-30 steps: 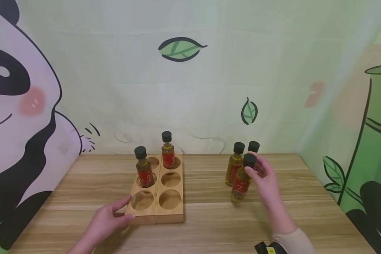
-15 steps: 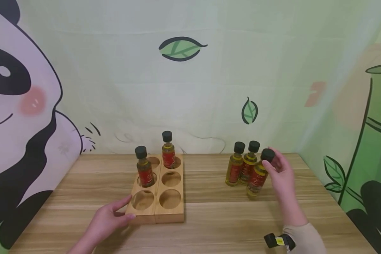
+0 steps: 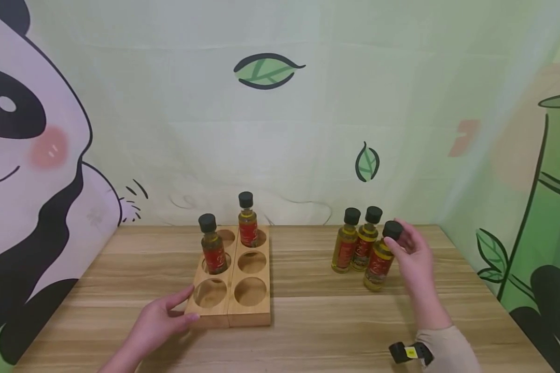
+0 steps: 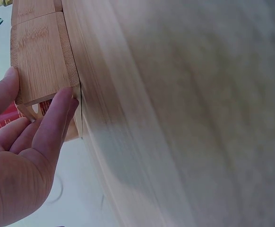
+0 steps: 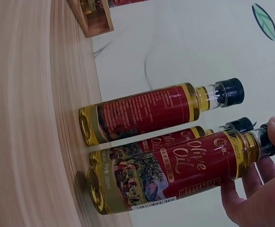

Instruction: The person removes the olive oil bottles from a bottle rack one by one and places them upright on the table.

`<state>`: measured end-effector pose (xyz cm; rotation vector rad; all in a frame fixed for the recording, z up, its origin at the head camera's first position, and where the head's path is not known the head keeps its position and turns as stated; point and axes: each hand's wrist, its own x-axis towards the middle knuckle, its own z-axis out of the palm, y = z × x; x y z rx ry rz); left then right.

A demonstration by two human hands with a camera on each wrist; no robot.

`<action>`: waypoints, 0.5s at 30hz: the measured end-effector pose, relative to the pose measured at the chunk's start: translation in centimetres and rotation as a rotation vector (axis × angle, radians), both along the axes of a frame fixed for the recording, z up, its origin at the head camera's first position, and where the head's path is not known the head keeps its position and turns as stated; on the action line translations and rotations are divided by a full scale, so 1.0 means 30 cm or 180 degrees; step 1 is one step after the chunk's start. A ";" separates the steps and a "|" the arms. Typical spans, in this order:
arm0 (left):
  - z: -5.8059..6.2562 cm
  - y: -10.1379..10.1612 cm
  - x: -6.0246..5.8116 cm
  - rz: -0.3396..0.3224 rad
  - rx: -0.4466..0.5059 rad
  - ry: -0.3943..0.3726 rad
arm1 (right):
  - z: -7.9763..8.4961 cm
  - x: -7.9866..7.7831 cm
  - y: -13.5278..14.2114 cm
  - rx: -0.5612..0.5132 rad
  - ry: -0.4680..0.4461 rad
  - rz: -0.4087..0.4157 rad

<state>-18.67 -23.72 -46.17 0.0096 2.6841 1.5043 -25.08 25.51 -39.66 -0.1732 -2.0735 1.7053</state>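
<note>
My left hand grips the near left corner of a wooden bottle rack, thumb and fingers on either side of the corner in the left wrist view. Two black-capped olive oil bottles stand in the rack, one in the left column's middle hole and another in the right column's far hole. My right hand pinches an olive oil bottle by its cap and neck, its base close over the table. Just behind it stand two more olive oil bottles, one at the left and one at the right.
The wood-grain table ends at a pale cloth backdrop printed with a panda, leaves and bamboo. Several round holes in the rack hold nothing. A small black device sits on the right wrist.
My right hand has carried its bottle to the right, bringing the bottle behind into fuller view, then slightly down. The left hand and rack have stayed in place.
</note>
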 end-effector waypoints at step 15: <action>0.002 0.002 0.000 0.0001 0.0019 -0.0031 | -0.016 -0.015 -0.051 -0.0071 0.0161 0.0176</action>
